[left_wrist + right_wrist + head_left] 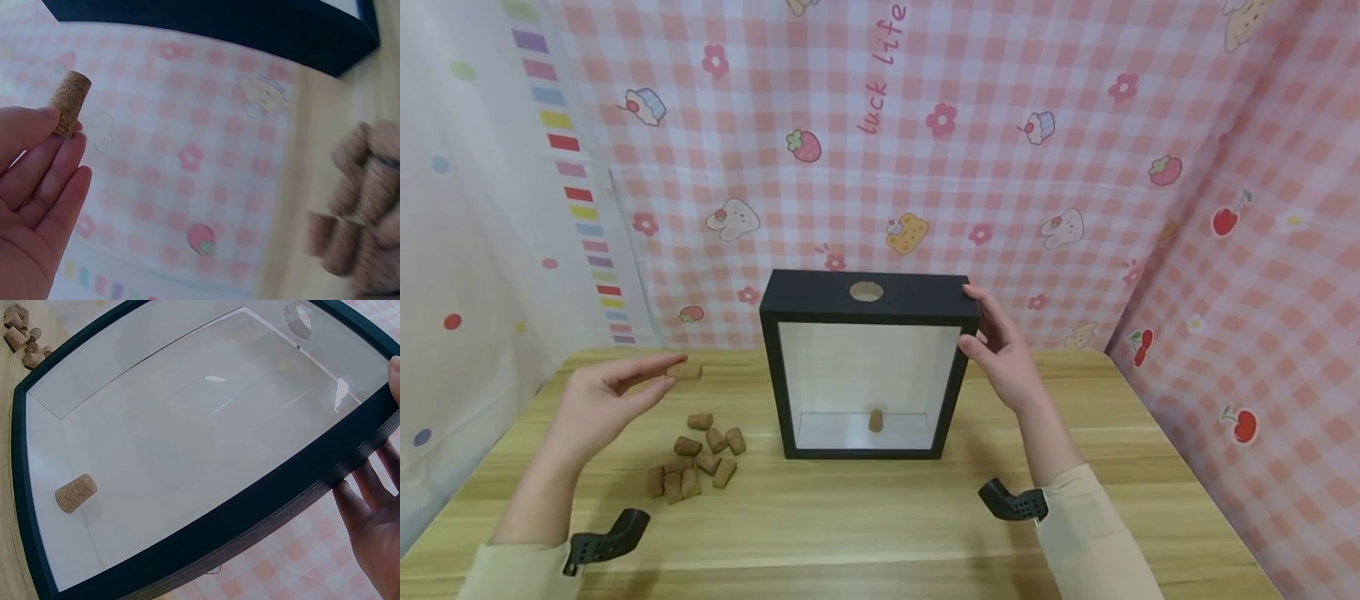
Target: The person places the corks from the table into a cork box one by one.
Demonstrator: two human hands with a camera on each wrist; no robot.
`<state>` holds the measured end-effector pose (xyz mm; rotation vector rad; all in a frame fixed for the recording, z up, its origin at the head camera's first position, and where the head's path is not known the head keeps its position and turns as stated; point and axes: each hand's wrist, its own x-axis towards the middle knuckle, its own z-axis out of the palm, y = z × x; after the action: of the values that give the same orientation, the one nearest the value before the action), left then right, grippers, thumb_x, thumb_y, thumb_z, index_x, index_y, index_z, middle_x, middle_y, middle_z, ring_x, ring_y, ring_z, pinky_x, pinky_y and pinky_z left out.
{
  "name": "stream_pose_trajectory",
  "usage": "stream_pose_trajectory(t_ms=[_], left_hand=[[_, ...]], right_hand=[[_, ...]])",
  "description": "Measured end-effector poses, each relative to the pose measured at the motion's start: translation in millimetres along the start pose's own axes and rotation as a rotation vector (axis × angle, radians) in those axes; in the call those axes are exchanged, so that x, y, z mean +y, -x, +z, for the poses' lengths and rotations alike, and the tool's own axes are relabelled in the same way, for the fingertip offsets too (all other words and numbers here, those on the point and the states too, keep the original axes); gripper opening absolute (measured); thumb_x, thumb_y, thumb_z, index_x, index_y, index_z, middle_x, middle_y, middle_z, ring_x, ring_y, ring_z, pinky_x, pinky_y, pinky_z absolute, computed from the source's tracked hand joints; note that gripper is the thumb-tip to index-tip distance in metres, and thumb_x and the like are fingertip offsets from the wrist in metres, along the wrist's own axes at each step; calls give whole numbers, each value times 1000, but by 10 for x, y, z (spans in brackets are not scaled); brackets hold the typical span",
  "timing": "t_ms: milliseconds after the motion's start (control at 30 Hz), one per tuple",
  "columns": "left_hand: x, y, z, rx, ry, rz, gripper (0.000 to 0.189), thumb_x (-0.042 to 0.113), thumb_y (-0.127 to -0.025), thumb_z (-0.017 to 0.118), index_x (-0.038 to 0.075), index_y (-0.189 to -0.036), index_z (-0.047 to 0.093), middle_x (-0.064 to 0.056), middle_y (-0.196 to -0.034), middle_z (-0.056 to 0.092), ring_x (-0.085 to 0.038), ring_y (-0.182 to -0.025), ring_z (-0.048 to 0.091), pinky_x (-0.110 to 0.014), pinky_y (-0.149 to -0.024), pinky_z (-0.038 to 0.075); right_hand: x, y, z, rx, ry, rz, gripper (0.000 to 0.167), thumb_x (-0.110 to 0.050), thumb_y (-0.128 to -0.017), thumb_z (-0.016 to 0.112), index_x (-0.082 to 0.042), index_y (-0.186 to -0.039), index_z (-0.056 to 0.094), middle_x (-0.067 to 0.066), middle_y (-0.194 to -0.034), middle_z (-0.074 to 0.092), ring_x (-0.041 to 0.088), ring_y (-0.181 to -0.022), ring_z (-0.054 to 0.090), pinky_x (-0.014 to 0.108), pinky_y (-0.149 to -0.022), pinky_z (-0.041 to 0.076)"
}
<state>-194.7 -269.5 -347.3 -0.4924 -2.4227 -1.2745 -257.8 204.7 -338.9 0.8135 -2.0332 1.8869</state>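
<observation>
Beige sleeves (1101, 533) come closest to the camera, a black wrist mount (1013, 502) strapped at each cuff, and just ahead the left hand (598, 404) has a cork (70, 100)! It's a clean pinch, thumb on one side and fingertips on the other, with the cork tilted and its upper end jutting free. That cork is up in the air, left of the black-framed box (805, 292) and apart from it.

Below the hand, on the table (850, 517), lies a loose heap of corks (707, 462), several touching, some tipped on their sides.

Over to the box, and it's upright on its edge, a round hole (867, 292) cut in its top. One lone cork (876, 421) stands inside on the white floor, right of the middle. And look at the right hand (1003, 358), clamped on the box's upper right corner, thumb on the front of the frame, fingers around the outer side!

Behind it all hangs a pink checked cloth (955, 167) reading "luck life", with a dotted white cloth (490, 208) on the left and a cherry-printed cloth (1247, 275) on the right.
</observation>
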Motion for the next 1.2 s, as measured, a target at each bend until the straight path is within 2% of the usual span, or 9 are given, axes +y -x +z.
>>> stream_pose_trajectory(t_ms=[167, 400, 533, 633, 800, 867, 1033, 1100, 1200], left_hand=[[218, -108, 20, 40, 38, 105, 30, 0, -92, 69, 2, -122, 70, 4, -117, 71, 4, -110, 60, -10, -92, 44], [472, -304, 45, 55, 135, 348, 38, -22, -83, 64, -9, -119, 68, -10, -120, 69, -11, -113, 60, -17, -93, 48], [683, -446, 59, 66, 137, 426, 42, -25, -80, 65, -6, -117, 70, -12, -116, 71, -13, -110, 62, -18, -91, 50], [847, -548, 76, 56, 128, 446, 43, -24, -80, 67, -3, -116, 72, -11, -115, 71, -13, -109, 62, -18, -90, 50], [1095, -693, 129, 7, 97, 423, 40, -17, -84, 68, 2, -118, 72, -9, -115, 71, -11, -110, 61, -18, -91, 50], [1174, -753, 166, -15, 76, 440, 39, -16, -84, 68, 2, -118, 72, -10, -115, 71, -11, -112, 60, -19, -93, 49], [1307, -904, 294, -42, 36, 490, 35, -14, -84, 70, -1, -117, 72, -11, -114, 71, -10, -115, 59, -19, -97, 46], [1350, -950, 350, -45, 15, 477, 33, -11, -86, 70, -1, -117, 72, -9, -114, 72, -11, -112, 61, -18, -96, 47], [1421, -1016, 433, -59, -18, 449, 32, -7, -88, 70, 2, -118, 72, -8, -115, 72, -17, -110, 63, -25, -93, 50]], right_hand=[[-6, 0, 3, 4, -1, 1, 56, -3, -97, 61, -24, -147, 47, 4, -153, 41, 24, -134, 43, 28, -101, 45], [-1, 9, 7, 3, -8, 5, 56, -2, -97, 61, -23, -147, 47, 7, -152, 42, 24, -132, 44, 27, -99, 46], [1, 6, 4, 3, -2, 7, 56, -1, -98, 60, -24, -147, 47, 6, -153, 41, 23, -133, 43, 27, -101, 45], [4, 2, 1, 0, -4, 0, 56, -1, -98, 60, -24, -147, 46, 5, -153, 41, 24, -135, 42, 28, -102, 44], [5, 3, 5, -2, -9, -9, 57, -1, -97, 61, -22, -148, 46, 6, -154, 40, 24, -135, 42, 28, -102, 44], [7, 5, 7, -1, -8, -10, 57, -1, -97, 61, -22, -148, 46, 5, -154, 40, 24, -135, 42, 28, -102, 44], [9, 3, 4, 0, -13, -13, 56, -1, -98, 60, -23, -147, 47, 5, -155, 39, 24, -136, 41, 28, -102, 44], [8, 2, 2, -1, -14, -12, 56, -1, -98, 60, -24, -147, 47, 5, -155, 39, 24, -136, 40, 28, -102, 44], [5, 1, 2, -1, -15, -9, 56, 0, -98, 59, -24, -147, 47, 5, -155, 39, 24, -137, 40, 28, -102, 44]])
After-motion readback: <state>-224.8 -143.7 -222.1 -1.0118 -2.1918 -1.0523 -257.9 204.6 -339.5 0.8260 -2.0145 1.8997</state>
